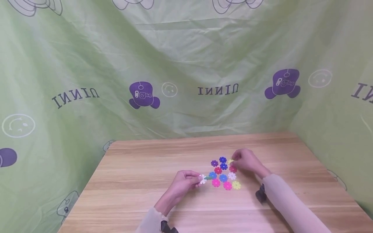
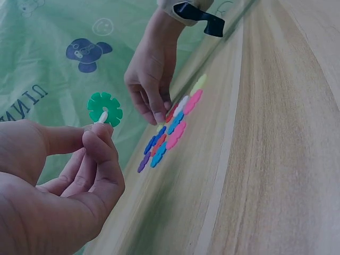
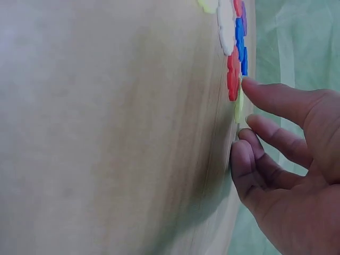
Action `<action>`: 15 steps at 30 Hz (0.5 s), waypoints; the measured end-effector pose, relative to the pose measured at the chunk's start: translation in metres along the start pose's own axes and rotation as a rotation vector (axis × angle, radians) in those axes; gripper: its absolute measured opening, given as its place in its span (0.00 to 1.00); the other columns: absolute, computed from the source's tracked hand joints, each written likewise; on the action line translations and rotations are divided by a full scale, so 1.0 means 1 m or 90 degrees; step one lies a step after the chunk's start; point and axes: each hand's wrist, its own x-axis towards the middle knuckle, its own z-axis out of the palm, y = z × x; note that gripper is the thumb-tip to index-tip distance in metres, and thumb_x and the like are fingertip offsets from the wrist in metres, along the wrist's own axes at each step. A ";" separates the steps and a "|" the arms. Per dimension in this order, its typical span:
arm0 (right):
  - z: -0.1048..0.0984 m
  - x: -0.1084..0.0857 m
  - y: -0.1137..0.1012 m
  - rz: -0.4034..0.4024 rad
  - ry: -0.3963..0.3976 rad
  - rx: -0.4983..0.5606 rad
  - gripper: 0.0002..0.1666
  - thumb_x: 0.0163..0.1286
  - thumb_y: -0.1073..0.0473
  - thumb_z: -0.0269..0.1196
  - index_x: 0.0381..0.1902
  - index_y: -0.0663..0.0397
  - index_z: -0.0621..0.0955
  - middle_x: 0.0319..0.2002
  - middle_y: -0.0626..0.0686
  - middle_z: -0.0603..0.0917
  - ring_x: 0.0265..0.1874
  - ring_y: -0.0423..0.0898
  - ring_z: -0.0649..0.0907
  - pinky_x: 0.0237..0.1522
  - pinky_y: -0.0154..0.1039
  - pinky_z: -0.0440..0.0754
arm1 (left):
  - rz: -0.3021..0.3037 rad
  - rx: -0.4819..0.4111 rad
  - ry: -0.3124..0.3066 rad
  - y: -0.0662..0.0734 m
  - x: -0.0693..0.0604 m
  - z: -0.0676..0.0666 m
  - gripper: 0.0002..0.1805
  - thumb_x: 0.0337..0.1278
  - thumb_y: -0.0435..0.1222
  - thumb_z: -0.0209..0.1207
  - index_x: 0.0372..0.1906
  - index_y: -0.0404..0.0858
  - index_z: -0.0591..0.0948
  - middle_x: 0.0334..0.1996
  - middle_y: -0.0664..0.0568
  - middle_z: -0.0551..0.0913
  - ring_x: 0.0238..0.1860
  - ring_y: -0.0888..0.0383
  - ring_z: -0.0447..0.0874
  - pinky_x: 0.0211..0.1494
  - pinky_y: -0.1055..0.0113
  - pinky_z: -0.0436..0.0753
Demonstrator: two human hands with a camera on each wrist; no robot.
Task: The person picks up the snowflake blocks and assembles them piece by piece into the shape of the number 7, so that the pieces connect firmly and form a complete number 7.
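Note:
Between thumb and fingers, my left hand (image 1: 182,185) (image 2: 69,175) pinches a white notched disc (image 1: 202,179) (image 2: 101,118), joined to a green disc (image 1: 209,178) (image 2: 97,101) at its far side. This pair is held left of a group of flat notched discs on the table. My right hand (image 1: 247,160) (image 3: 297,154) is at the group's back right corner, thumb and a fingertip at opposite edges of a yellow disc (image 1: 230,161) (image 3: 239,103). Beside that disc lies a red one (image 1: 232,169) (image 3: 232,74).
Among the other discs are a purple one (image 1: 214,163), a white one (image 1: 231,176), a pink one (image 1: 227,185) and another yellow one (image 1: 236,185), besides several blue and red ones. A printed green cloth (image 1: 180,64) hangs behind the wooden table (image 1: 131,200).

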 end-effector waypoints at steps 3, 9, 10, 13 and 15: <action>0.000 0.003 0.001 0.003 -0.001 -0.004 0.18 0.59 0.60 0.76 0.45 0.63 0.87 0.43 0.59 0.90 0.43 0.52 0.86 0.52 0.55 0.89 | 0.000 -0.004 0.000 -0.001 0.000 0.000 0.14 0.65 0.33 0.68 0.51 0.29 0.85 0.40 0.46 0.93 0.37 0.61 0.90 0.46 0.70 0.90; -0.001 0.006 0.001 0.025 -0.006 -0.005 0.16 0.60 0.61 0.76 0.43 0.63 0.87 0.41 0.58 0.89 0.41 0.51 0.86 0.50 0.54 0.89 | -0.001 -0.009 -0.005 -0.001 0.001 0.000 0.13 0.65 0.32 0.67 0.51 0.29 0.85 0.40 0.47 0.93 0.37 0.61 0.90 0.47 0.70 0.90; -0.001 0.006 0.001 0.023 -0.007 -0.007 0.15 0.60 0.61 0.76 0.43 0.63 0.87 0.40 0.59 0.89 0.40 0.51 0.86 0.50 0.53 0.89 | -0.001 -0.010 -0.004 -0.001 0.000 0.000 0.13 0.66 0.32 0.67 0.51 0.29 0.85 0.40 0.47 0.93 0.37 0.61 0.90 0.47 0.70 0.90; -0.001 0.007 0.000 0.024 -0.012 -0.006 0.14 0.61 0.62 0.75 0.42 0.64 0.86 0.39 0.59 0.88 0.40 0.51 0.85 0.50 0.52 0.89 | -0.002 -0.012 -0.002 -0.001 0.000 -0.001 0.13 0.66 0.32 0.67 0.51 0.29 0.84 0.40 0.47 0.93 0.36 0.61 0.90 0.47 0.70 0.90; 0.000 0.007 -0.001 0.029 -0.017 -0.003 0.14 0.61 0.63 0.75 0.42 0.64 0.86 0.39 0.59 0.88 0.40 0.51 0.85 0.49 0.51 0.89 | -0.002 -0.015 -0.001 -0.002 0.000 -0.001 0.14 0.66 0.32 0.67 0.51 0.29 0.84 0.40 0.47 0.93 0.36 0.61 0.90 0.47 0.70 0.90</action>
